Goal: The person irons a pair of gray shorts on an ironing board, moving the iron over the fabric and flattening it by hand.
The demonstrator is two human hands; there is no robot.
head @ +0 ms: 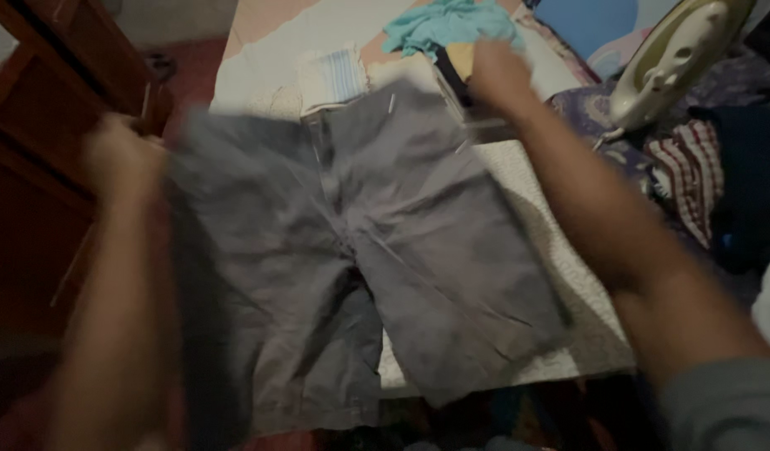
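Pinching each end of the waistband, your left hand (118, 154) at 9 o'clock and right hand (497, 75) at 1 o'clock spread one pair of grey shorts (360, 250) over the padded board (560, 250), legs overhanging its near edge, one iron (673, 58) standing at 2 o'clock.

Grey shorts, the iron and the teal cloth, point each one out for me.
grey shorts (418, 225): head view, on the right leg panel.
iron (673, 58): head view, on its pale upturned body.
teal cloth (447, 23): head view, on the crumpled middle.
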